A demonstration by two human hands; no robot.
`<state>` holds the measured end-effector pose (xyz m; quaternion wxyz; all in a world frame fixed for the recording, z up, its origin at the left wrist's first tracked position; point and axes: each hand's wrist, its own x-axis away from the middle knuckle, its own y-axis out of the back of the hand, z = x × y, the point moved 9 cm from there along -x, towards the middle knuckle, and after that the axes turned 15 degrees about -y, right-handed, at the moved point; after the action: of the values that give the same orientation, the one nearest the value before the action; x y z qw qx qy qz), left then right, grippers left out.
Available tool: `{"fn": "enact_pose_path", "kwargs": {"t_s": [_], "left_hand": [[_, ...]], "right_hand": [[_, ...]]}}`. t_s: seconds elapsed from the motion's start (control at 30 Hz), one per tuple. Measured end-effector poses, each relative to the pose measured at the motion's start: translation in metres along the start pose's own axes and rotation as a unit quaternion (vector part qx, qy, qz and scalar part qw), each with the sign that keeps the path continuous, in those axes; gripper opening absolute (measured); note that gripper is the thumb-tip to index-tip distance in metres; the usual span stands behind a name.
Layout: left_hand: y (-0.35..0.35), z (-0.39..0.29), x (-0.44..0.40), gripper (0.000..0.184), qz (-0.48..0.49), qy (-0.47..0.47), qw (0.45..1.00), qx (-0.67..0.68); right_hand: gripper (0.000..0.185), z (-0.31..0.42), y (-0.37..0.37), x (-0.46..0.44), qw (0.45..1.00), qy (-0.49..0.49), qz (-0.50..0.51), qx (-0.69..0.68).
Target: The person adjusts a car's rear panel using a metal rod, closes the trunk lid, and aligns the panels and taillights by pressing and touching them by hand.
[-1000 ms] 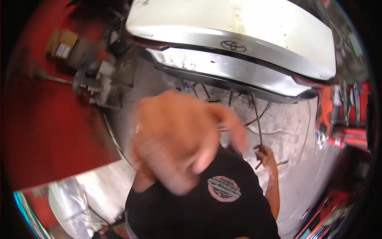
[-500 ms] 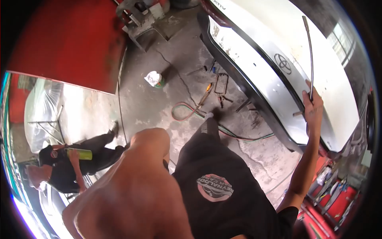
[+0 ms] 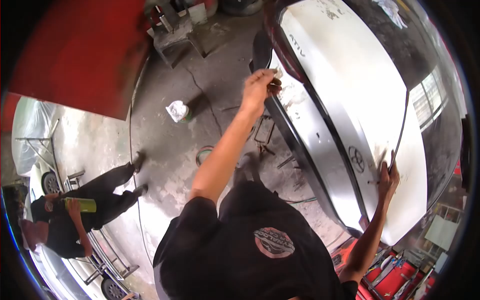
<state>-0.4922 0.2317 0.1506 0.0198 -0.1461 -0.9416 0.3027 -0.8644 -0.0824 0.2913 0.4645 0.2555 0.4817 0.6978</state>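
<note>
The white rear of a car (image 3: 345, 100) with a round emblem fills the upper right. My left hand (image 3: 257, 89) is raised at the car's rear corner beside the tail light, its fingers pinched together; what they hold, if anything, is too small to tell. Lower on the boot lid, my right hand (image 3: 388, 177) is wrapped round a long thin dark rod (image 3: 403, 122). The rod slants upward over the lid, and its short end sticks out on the other side of the hand near the emblem. Patches of worn paint show on the bumper.
At the left stands another person (image 3: 75, 210) with a green cylinder (image 3: 81, 205). A small tub with white material (image 3: 177, 111), a hose (image 3: 204, 155) and tools lie on the floor. A metal stand (image 3: 175, 37) is at the top, a red panel (image 3: 80, 55) at the upper left.
My left hand has come up from close below the camera and reached out to the car's corner. My right hand, still round the rod, now lies lower on the lid. The view has shifted.
</note>
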Motion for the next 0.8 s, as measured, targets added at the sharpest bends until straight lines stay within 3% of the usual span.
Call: {"fn": "enact_pose_path", "kwargs": {"t_s": [0.1, 0.13, 0.2, 0.3, 0.43, 0.53, 0.63, 0.67, 0.77, 0.8], "left_hand": [[0.021, 0.094, -0.060, 0.047, -0.025, 0.075, 0.994, -0.081], [0.022, 0.113, -0.078, 0.065, -0.038, 0.094, 0.991, -0.087], [0.009, 0.115, -0.113, 0.071, -0.050, 0.042, 0.992, -0.111], [-0.008, 0.136, -0.168, 0.078, -0.037, -0.051, 0.982, -0.176], [-0.012, 0.141, -0.182, 0.081, -0.071, -0.172, 0.933, -0.309], [-0.012, 0.147, -0.188, 0.075, -0.038, -0.169, 0.955, -0.242], [-0.019, 0.118, -0.172, 0.070, -0.059, -0.132, 0.926, -0.348], [-0.026, 0.109, -0.168, 0.060, -0.057, -0.187, 0.915, -0.353], [-0.041, 0.112, -0.175, 0.055, -0.001, -0.168, 0.869, -0.466], [-0.041, 0.112, -0.179, 0.051, 0.000, -0.159, 0.881, -0.445]], "right_hand": [[0.049, -0.001, -0.006, -0.005, 0.999, 0.036, -0.003, 0.004], [0.049, 0.001, -0.009, -0.008, 0.999, 0.034, 0.004, 0.000], [0.050, 0.016, -0.010, -0.003, 0.997, -0.070, 0.043, -0.014], [0.048, 0.012, -0.012, -0.008, 0.998, -0.057, 0.038, 0.009], [0.047, 0.018, -0.015, -0.007, 0.997, -0.053, 0.055, -0.006], [0.046, 0.015, -0.017, -0.008, 0.998, -0.027, 0.047, 0.015], [0.047, 0.021, -0.015, -0.006, 0.997, -0.048, 0.060, 0.005], [0.048, 0.023, -0.015, -0.006, 0.996, -0.060, 0.064, -0.004], [0.047, 0.023, -0.014, -0.005, 0.996, -0.060, 0.059, -0.015], [0.048, 0.025, -0.014, -0.004, 0.995, -0.066, 0.064, -0.024]]}}
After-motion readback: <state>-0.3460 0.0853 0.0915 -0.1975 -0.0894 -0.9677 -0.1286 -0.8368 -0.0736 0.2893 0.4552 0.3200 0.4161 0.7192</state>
